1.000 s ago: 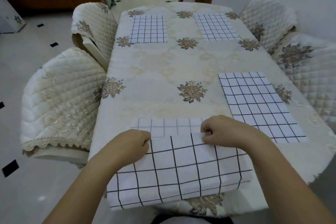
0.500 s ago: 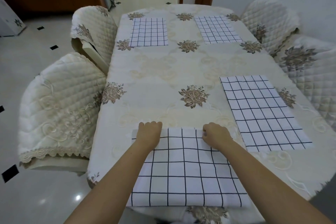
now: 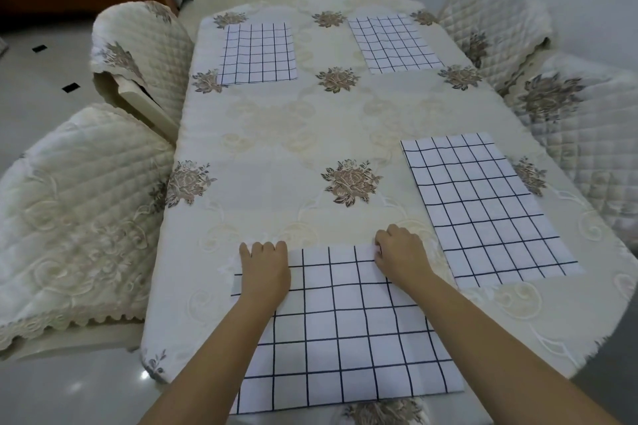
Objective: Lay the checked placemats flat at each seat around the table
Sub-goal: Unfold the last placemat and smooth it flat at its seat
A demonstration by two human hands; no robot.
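At the near edge of the cream flowered table [image 3: 276,134], my left hand [image 3: 266,269] and right hand [image 3: 402,257] each gripped a far corner of the white, black-checked cloth placemat [image 3: 345,338], which lay flat. I counted four placemats: this one, a right placemat [image 3: 483,210], a far-left placemat [image 3: 259,55] and a far-right placemat [image 3: 393,43]. Four quilted cream chairs [image 3: 86,217] stood around the table.

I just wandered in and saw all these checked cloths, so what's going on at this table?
A person is laying checked placemats on the cloth-covered table. The left hand and right hand grip the far corners of the near placemat, which lies spread out in front of them. Three more already lie flat: the right placemat, the far left placemat and the far right placemat.
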